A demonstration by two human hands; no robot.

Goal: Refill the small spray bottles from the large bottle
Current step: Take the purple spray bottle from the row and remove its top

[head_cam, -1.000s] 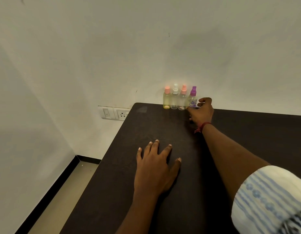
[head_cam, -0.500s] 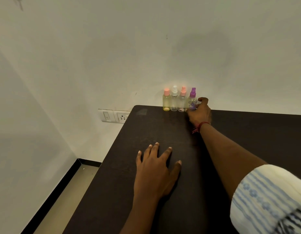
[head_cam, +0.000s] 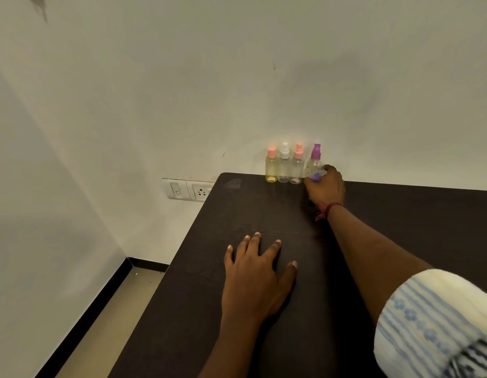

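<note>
Several small spray bottles stand in a row against the wall at the far edge of the dark table (head_cam: 400, 227). From the left: a yellowish bottle with a pink cap (head_cam: 271, 168), a clear one with a white cap (head_cam: 284, 167), a clear one with a pink cap (head_cam: 297, 168), and a purple-capped bottle (head_cam: 315, 162). My right hand (head_cam: 326, 186) reaches far forward and its fingers are wrapped around the lower part of the purple-capped bottle. My left hand (head_cam: 256, 276) lies flat on the table, fingers spread, holding nothing. No large bottle is in view.
A white wall rises right behind the bottles. A switch and socket plate (head_cam: 188, 190) sits on the wall left of the table's far corner. Floor with a black skirting (head_cam: 100, 293) lies to the left of the table edge.
My right hand's fingers have closed more tightly around the purple-capped bottle. The left hand has stayed flat on the table. The view shifted slightly.
</note>
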